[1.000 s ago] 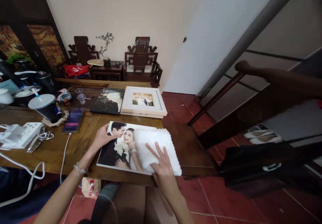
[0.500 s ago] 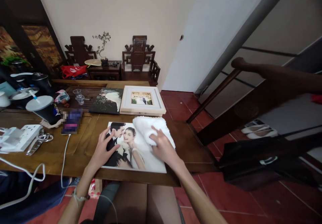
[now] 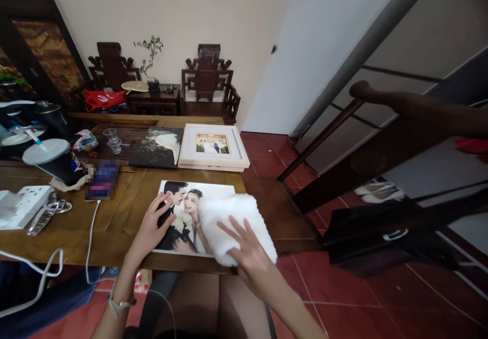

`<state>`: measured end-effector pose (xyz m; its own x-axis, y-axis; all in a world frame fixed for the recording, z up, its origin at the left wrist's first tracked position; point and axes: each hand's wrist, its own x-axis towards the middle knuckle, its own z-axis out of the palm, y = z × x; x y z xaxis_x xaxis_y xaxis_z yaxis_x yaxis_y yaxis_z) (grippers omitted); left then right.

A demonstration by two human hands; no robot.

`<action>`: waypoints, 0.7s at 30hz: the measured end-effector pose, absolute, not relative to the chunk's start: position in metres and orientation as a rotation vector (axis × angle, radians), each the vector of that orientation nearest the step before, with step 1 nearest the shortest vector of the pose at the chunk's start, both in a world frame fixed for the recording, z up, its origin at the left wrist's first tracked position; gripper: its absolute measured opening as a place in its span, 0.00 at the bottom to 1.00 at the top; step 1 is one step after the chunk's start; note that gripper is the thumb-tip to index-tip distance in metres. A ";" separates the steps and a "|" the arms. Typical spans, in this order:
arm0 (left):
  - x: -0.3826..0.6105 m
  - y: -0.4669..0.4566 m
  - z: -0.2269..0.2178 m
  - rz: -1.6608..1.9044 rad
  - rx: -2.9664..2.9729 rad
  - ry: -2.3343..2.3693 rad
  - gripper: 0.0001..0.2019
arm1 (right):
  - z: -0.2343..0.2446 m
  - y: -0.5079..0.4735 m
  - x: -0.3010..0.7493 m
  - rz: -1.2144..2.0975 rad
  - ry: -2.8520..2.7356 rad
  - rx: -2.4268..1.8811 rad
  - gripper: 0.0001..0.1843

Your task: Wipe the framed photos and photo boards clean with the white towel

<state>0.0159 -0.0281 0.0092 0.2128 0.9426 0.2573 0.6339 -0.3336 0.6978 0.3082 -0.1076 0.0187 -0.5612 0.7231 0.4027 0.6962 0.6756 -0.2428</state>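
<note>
A glossy wedding photo panel (image 3: 180,227) lies flat near the table's front edge, showing a couple. My left hand (image 3: 154,225) rests on its left part, fingers spread, holding nothing. Over the panel's right side is a white fluffy cloth (image 3: 238,207), its right part reaching past the panel. My right hand (image 3: 249,252) lies on top of the cloth with fingers apart, pressing down rather than gripping. The cloth hides the panel's lower right corner.
Behind the panel lie a white framed picture (image 3: 186,148) and a dark photo panel (image 3: 147,151). To the left are a phone (image 3: 101,181) on a cable, a lidded cup (image 3: 49,158), keys (image 3: 49,214) and a power strip (image 3: 28,207). A wooden chair (image 3: 335,171) stands right.
My right hand and the cloth have moved toward me and slightly right over the panel. The cloth is now spread wider and my fingers are flatter. My left hand stays on the panel.
</note>
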 end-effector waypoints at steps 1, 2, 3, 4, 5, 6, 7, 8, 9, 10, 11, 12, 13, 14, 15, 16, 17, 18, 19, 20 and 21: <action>0.016 -0.028 0.009 0.936 2.049 1.454 0.22 | 0.021 -0.122 0.308 0.099 -2.414 -1.087 0.23; 0.016 -0.028 0.010 0.943 2.053 1.445 0.22 | 0.024 -0.133 0.307 0.134 -2.417 -1.081 0.23; 0.016 -0.028 0.010 0.945 2.059 1.431 0.23 | 0.027 -0.139 0.307 0.178 -2.424 -1.079 0.23; 0.015 -0.028 0.011 0.947 2.066 1.416 0.23 | 0.029 -0.141 0.308 0.217 -2.430 -1.080 0.23; 0.015 -0.028 0.012 0.951 2.071 1.403 0.24 | 0.031 -0.139 0.309 0.247 -2.432 -1.094 0.24; 0.015 -0.028 0.012 0.953 2.074 1.394 0.26 | 0.032 -0.131 0.309 0.266 -2.431 -1.112 0.25; 0.014 -0.027 0.013 0.955 2.075 1.392 0.27 | 0.032 -0.120 0.310 0.278 -2.431 -1.136 0.25; 0.014 -0.027 0.013 0.957 2.076 1.395 0.27 | 0.032 -0.105 0.311 0.283 -2.432 -1.161 0.24; 0.015 -0.026 0.013 0.961 2.078 1.400 0.28 | 0.031 -0.088 0.311 0.279 -2.433 -1.187 0.22; 0.015 -0.026 0.012 0.967 2.080 1.405 0.28 | 0.030 -0.070 0.310 0.273 -2.431 -1.213 0.20; 0.015 -0.025 0.012 0.973 2.083 1.410 0.27 | 0.029 -0.053 0.309 0.257 -2.422 -1.238 0.19; 0.016 -0.025 0.010 0.982 2.085 1.413 0.27 | 0.028 -0.037 0.307 0.238 -2.407 -1.256 0.18; 0.017 -0.025 0.009 0.990 2.084 1.418 0.26 | 0.027 -0.024 0.306 0.215 -2.386 -1.272 0.18; 0.017 -0.025 0.008 0.996 2.079 1.426 0.26 | 0.026 -0.015 0.304 0.194 -2.366 -1.279 0.19; 0.018 -0.025 0.006 0.998 2.071 1.436 0.25 | 0.024 -0.011 0.302 0.176 -2.349 -1.277 0.19; 0.018 -0.026 0.005 0.998 2.061 1.448 0.25 | 0.023 -0.012 0.301 0.163 -2.339 -1.267 0.19; 0.019 -0.026 0.005 0.996 2.050 1.459 0.25 | 0.022 -0.017 0.300 0.154 -2.334 -1.254 0.19; 0.019 -0.025 0.005 0.993 2.041 1.469 0.25 | 0.021 -0.027 0.300 0.150 -2.337 -1.235 0.18; 0.019 -0.025 0.006 0.989 2.034 1.475 0.26 | 0.020 -0.041 0.300 0.149 -2.348 -1.211 0.16; 0.020 -0.024 0.007 0.983 2.034 1.476 0.26 | 0.020 -0.057 0.301 0.147 -2.362 -1.179 0.15; 0.020 -0.024 0.008 0.974 2.038 1.471 0.26 | 0.021 -0.075 0.303 0.141 -2.374 -1.144 0.15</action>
<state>0.0201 -0.0237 0.0079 0.1852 0.9407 0.2843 0.6292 -0.3357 0.7010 0.3026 -0.0747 0.0207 -0.5236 0.7576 0.3898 0.7062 0.6419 -0.2989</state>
